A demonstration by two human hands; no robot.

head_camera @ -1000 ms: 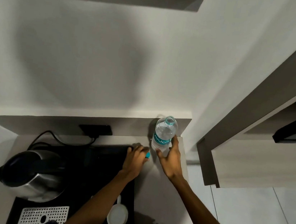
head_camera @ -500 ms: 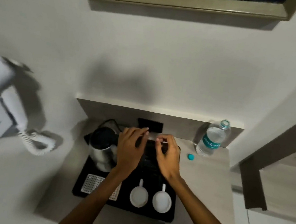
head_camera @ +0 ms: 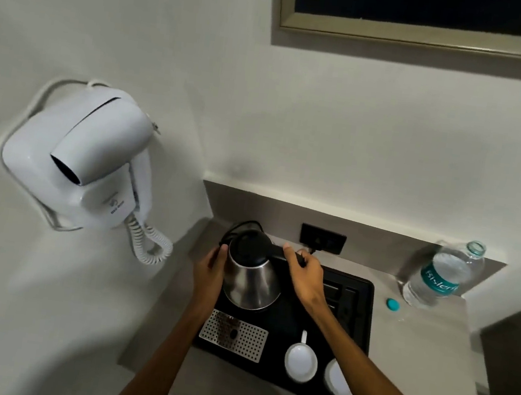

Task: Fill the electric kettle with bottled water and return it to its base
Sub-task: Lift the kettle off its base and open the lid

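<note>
The steel electric kettle (head_camera: 253,281) with a black lid stands at the back left of a black tray (head_camera: 353,312). My right hand (head_camera: 303,274) is wrapped around the kettle's black handle on its right side. My left hand (head_camera: 209,272) presses flat against the kettle's left wall. The base is hidden under the kettle. A clear water bottle (head_camera: 443,274) with a teal label stands uncapped at the back right of the counter. Its teal cap (head_camera: 392,304) lies on the counter just left of the bottle.
Two white cups (head_camera: 301,361) and a perforated metal grid (head_camera: 233,334) sit at the tray's front. A black wall socket (head_camera: 322,238) with a plugged cord is behind the kettle. A white hair dryer (head_camera: 92,158) hangs on the left wall. A cabinet edge (head_camera: 513,333) rises at right.
Both hands left the bottle and cap at the right and moved left to the kettle; the right hand took its handle, the left came against its side. The camera swung left.
</note>
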